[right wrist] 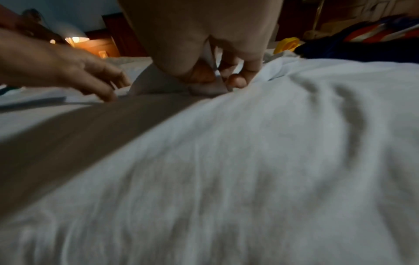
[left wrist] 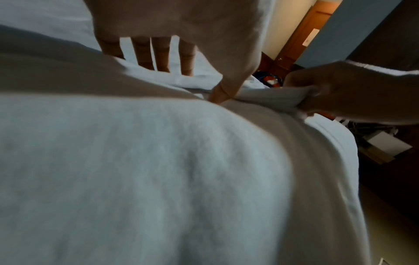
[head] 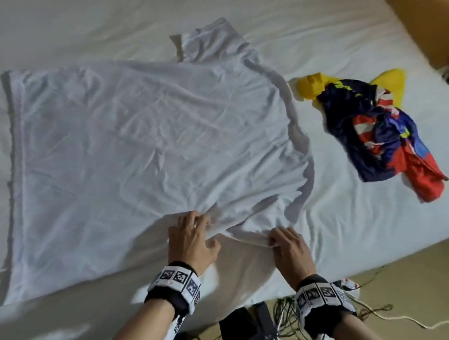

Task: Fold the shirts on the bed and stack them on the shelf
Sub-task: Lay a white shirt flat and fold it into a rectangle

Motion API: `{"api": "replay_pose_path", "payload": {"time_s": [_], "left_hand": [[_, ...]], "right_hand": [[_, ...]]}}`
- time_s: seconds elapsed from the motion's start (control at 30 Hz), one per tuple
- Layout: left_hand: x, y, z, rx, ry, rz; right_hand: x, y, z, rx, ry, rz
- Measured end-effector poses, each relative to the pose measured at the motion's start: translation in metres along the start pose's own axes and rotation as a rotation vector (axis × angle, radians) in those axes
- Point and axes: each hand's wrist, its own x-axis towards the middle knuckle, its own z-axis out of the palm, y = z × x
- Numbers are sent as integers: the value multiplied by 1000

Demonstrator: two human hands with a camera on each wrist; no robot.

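A white T-shirt (head: 143,148) lies spread flat on the bed (head: 352,214), hem to the left and collar to the right. Its near sleeve (head: 251,234) is bunched at the front edge. My left hand (head: 206,228) presses on the shirt by the armpit with straight, spread fingers (left wrist: 158,59) and its thumb pushed down. My right hand (head: 273,241) pinches the sleeve's hem between thumb and fingers (right wrist: 235,82). In the left wrist view, the right hand (left wrist: 340,93) holds the sleeve fabric taut.
A crumpled shirt in navy, red and yellow (head: 381,134) lies on the bed to the right of the white one. Tangled cables (head: 292,310) and a dark object lie on the floor by the bed's near edge. A lit lamp (right wrist: 79,40) stands beyond the bed.
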Motion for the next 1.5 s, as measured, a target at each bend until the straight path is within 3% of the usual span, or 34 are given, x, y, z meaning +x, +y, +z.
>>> {"api": "replay_pose_path", "payload": {"time_s": [0.13, 0.2, 0.27, 0.37, 0.5, 0.6, 0.73, 0.9, 1.07, 1.17, 1.27, 1.3, 1.37, 1.43, 1.47, 1.5], "left_hand": [[-6, 16, -3, -90, 84, 60], [-11, 36, -6, -225, 5, 19], [-13, 58, -3, -335, -177, -159], [-8, 81, 11, -407, -296, -373], [-4, 97, 26, -569, -327, -537], [-11, 104, 29, -651, -288, -620], [-23, 107, 27, -631, -179, -572], [-33, 112, 20, -919, -153, -708], [-43, 101, 15, -963, -289, -762], [-57, 92, 16, -832, -435, -801], [-54, 94, -1, -613, -625, -684], [-46, 94, -8, -497, -609, -609], [-22, 99, -23, -263, -325, -442], [14, 101, -23, -283, 38, -304], [35, 103, -17, -306, 138, -253], [58, 103, -7, -284, 155, -231]], "right_hand": [[-23, 27, -27, 6, 0, 133], [-37, 43, -36, -139, -222, 248], [-49, 56, -41, -180, -388, 312], [-52, 71, -38, 41, -131, 367], [-25, 66, -29, 301, 57, 656], [-8, 67, -25, 396, 59, 759], [-5, 75, -26, 338, 1, 766], [-2, 75, -28, 263, -41, 728], [-5, 81, -24, 295, -34, 760], [-11, 82, -30, 286, -36, 769], [-12, 75, -34, 208, 45, 749], [-7, 69, -33, 131, 98, 693], [14, 54, -27, 25, 167, 529], [47, 40, -19, 3, 47, 383], [67, 36, -13, -10, -34, 308], [87, 34, -7, -33, -102, 230]]}}
